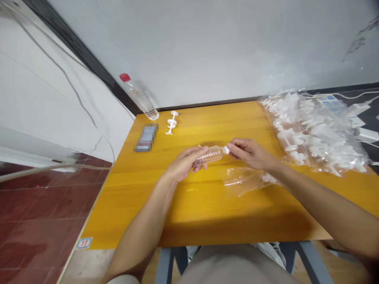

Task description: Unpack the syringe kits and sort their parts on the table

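Big backdrop first: a whiteboard rises beyond the fingertips of both hands, and below them spreads the yellow-brown wooden desk. Out to the right of the right fingers sits a bulging clear plastic bag, crammed with white plastic parts. Over beyond the left fingers, off to the left, there's a water bottle with a red cap, standing near the desk's back corner. Closer in, just on the body's side of the right fingers, a smaller clear bag lies flat, a few white pieces at its right end near the wrist.

Now the hands! The left hand has its fingers wrapped round the body of a small clear plastic bottle, and the right hand pinches with thumb and fingertips at the other end. A phone, pixelated, lies left of the left fingers. And here's that small clear plastic bottle, held between the two sets of fingers, above the desk, lying nearly sideways with its neck to the right. Beyond the left fingers rests a white disc-ended plastic piece. Smallest of all, the white cap, right at the bottle's mouth, touching the right fingertips; whether it's screwed tight, can't tell.
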`<move>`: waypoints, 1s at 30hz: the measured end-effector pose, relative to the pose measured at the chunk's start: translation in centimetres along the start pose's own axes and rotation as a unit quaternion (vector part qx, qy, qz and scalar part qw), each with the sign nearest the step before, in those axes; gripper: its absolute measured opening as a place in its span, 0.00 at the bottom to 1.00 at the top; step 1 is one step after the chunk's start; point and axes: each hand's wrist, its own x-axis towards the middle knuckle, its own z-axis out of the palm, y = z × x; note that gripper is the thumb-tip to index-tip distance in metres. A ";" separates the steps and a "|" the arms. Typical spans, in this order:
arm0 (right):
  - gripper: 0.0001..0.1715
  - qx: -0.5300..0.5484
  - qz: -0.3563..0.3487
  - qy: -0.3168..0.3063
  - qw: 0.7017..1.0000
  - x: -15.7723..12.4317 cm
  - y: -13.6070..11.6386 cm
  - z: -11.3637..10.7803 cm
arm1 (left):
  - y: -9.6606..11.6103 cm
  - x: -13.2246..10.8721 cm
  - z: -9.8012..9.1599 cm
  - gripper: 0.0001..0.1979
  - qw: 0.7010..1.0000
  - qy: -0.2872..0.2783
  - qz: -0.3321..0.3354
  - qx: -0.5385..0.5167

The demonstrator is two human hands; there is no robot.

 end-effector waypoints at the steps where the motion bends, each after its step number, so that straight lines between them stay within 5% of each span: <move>1: 0.31 0.010 -0.012 -0.005 1.000 0.0 -0.1 0.0 | 0.0 0.0 -0.2 0.29 0.999 -0.006 -0.023 -0.021; 3: 0.31 0.043 -0.014 -0.006 0.999 0.1 -0.4 0.1 | -0.1 -0.2 -0.4 0.29 1.000 -0.001 -0.017 -0.019; 9: 0.41 0.061 0.106 -0.025 0.992 1.4 -1.6 0.7 | -0.3 -1.1 -0.4 0.26 0.968 0.066 0.213 0.115; 12: 0.43 0.001 0.069 0.030 0.997 2.7 -1.7 1.3 | -0.2 -0.8 -0.8 0.26 0.975 0.077 0.179 0.105; 16: 0.44 -0.127 -0.056 0.083 0.987 5.0 -1.8 1.9 | -0.3 0.1 -2.2 0.29 0.998 0.061 0.005 -0.019; 19: 0.40 -0.165 -0.096 0.084 0.978 6.7 -1.9 2.0 | -0.5 0.9 -3.5 0.31 0.987 0.057 -0.074 -0.128; 23: 0.32 -0.094 -0.022 0.057 0.994 9.2 -1.7 1.6 | -1.2 2.1 -5.6 0.29 0.981 0.137 0.014 -0.134; 27: 0.21 -0.034 0.058 0.066 0.996 13.6 -0.8 0.6 | -2.4 4.5 -7.9 0.31 0.973 0.209 0.097 -0.005; 30: 0.13 -0.062 0.098 0.052 0.992 18.2 0.1 0.6 | -3.0 7.0 -8.9 0.29 0.913 0.350 0.107 0.179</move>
